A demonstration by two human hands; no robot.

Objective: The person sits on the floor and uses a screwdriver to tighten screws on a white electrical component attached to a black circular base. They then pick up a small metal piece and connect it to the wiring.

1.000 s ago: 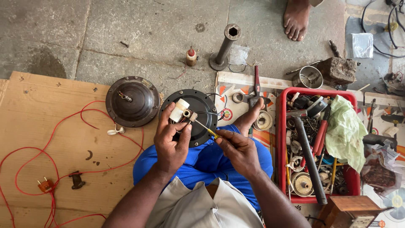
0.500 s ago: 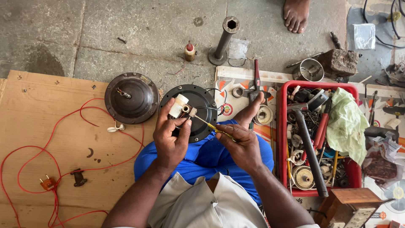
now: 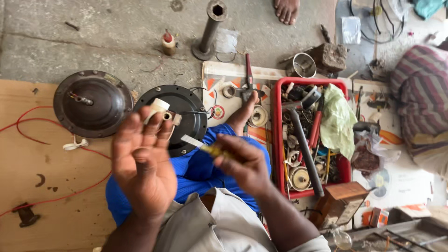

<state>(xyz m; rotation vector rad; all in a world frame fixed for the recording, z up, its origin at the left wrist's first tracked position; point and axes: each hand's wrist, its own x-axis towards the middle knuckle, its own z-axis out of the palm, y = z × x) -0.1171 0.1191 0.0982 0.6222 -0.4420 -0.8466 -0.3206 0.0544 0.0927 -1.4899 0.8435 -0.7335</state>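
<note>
My left hand (image 3: 142, 163) is raised palm up, and its fingertips hold a small white cylindrical part (image 3: 158, 106) with a short lead. My right hand (image 3: 243, 164) grips a yellow-handled screwdriver (image 3: 211, 150). Its flat tip (image 3: 190, 140) points left toward the white part and stops just short of my left fingers. Below both hands a black round motor housing (image 3: 189, 119) lies by my blue-trousered knee (image 3: 205, 168). My bare foot (image 3: 243, 114) rests on printed paper beside it.
A second dark round cover (image 3: 91, 103) sits on the plywood board (image 3: 51, 186), with a red wire (image 3: 28, 133) looping over it. A red crate (image 3: 278, 140) of tools and parts stands to the right. Red-handled pliers (image 3: 248, 74), a pipe stand (image 3: 210, 28) and another person's foot (image 3: 285, 9) lie farther off.
Both hands have come up closer to the camera. My left hand has turned palm up with its fingers spread wider, and the screwdriver tip has stayed near the white part.
</note>
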